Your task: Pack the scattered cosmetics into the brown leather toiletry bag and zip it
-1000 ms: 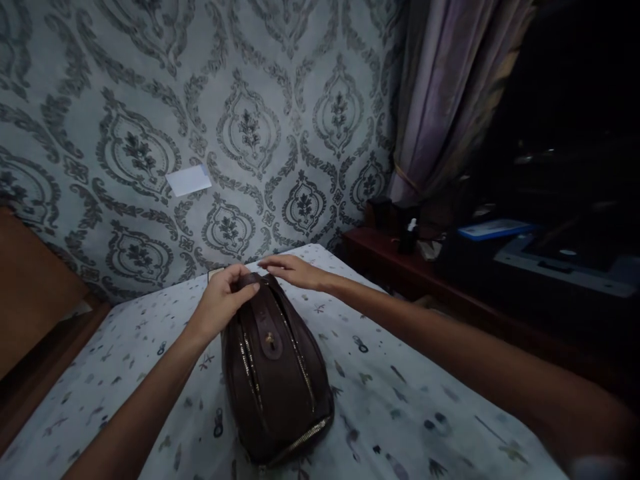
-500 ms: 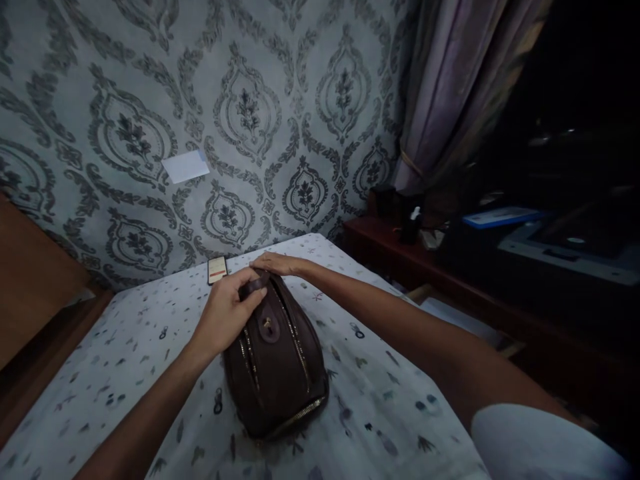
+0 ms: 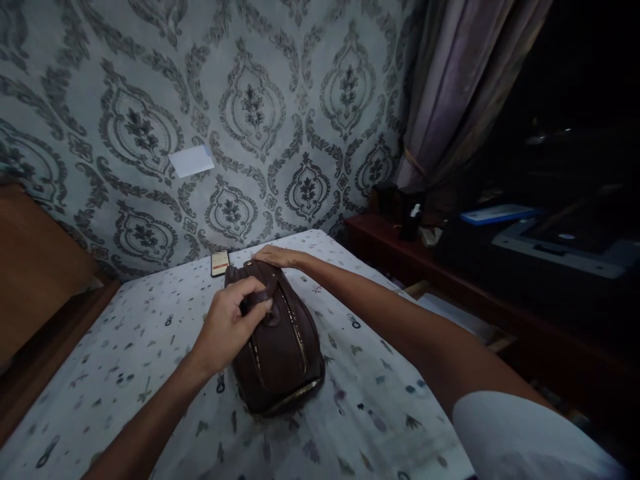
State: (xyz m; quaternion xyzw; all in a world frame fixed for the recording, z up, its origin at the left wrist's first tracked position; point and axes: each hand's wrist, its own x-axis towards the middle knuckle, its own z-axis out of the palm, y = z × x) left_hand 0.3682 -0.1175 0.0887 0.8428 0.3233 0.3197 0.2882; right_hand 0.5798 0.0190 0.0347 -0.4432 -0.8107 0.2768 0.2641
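Note:
A dark brown leather bag (image 3: 280, 353) with gold zippers lies on the patterned white sheet, its rounded end towards me. My left hand (image 3: 233, 320) is closed, pinching a short brown leather strap (image 3: 267, 288) between thumb and fingers over the bag's front. The strap now partly covers a rounded tab (image 3: 273, 319) on the bag. Across the far end of the bag rests my right hand (image 3: 277, 256), its fingers stretched along the top edge; the fingertips are partly hidden. A phone (image 3: 219, 263) with a lit screen lies just beyond the bag, to the left.
A patterned wall with a white paper card (image 3: 191, 161) on it stands behind the bed. At right are a dark red ledge (image 3: 370, 233), a tied curtain (image 3: 445, 93) and an open drawer (image 3: 450, 313). A wooden board (image 3: 45, 267) borders the left side.
My left hand has drawn the strap down towards me, over the tab. The bag's far end now shows more behind it. My right hand stays at the far end, and the view has shifted slightly.

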